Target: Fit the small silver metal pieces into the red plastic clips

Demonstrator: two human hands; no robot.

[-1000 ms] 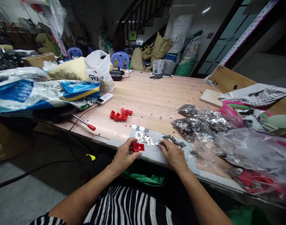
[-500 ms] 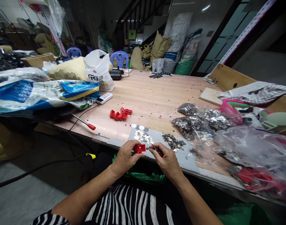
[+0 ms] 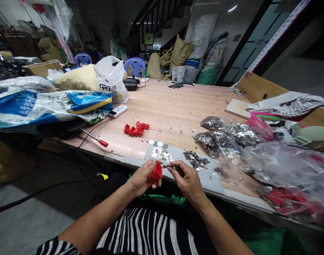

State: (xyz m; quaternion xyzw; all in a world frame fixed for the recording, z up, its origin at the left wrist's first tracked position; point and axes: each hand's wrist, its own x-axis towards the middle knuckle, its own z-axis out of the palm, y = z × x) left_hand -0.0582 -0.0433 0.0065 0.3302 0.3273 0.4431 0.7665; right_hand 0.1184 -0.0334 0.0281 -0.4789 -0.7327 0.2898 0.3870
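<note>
In the head view my left hand (image 3: pixel 141 180) grips a hollow red plastic part (image 3: pixel 157 172) between thumb and fingers. Close to it, on the right, my right hand (image 3: pixel 188 180) is pinched on a slim dark tool, mostly hidden by the fingers; its kind is unclear. A small dark metal piece (image 3: pixel 164 166) shows between that hand's fingertips and the red part. Just beyond my hands lie a pile of bright, flat metal pieces (image 3: pixel 162 153) and a pile of darker metal pieces (image 3: pixel 196 160), both on a grey sheet (image 3: pixel 213 180).
Several red plastic parts (image 3: pixel 137 129) lie further back on the wooden table (image 3: pixel 167 109). A lever with a red grip (image 3: pixel 103 143) juts out at the left. Bags of metal pieces (image 3: pixel 213 143) and a pink basket (image 3: pixel 260 125) crowd the right side. A green bag (image 3: pixel 166 200) hangs below the edge.
My left hand has turned the red part, so it now stands tilted and a little lower. The right hand has shifted slightly left and stays pinched.
</note>
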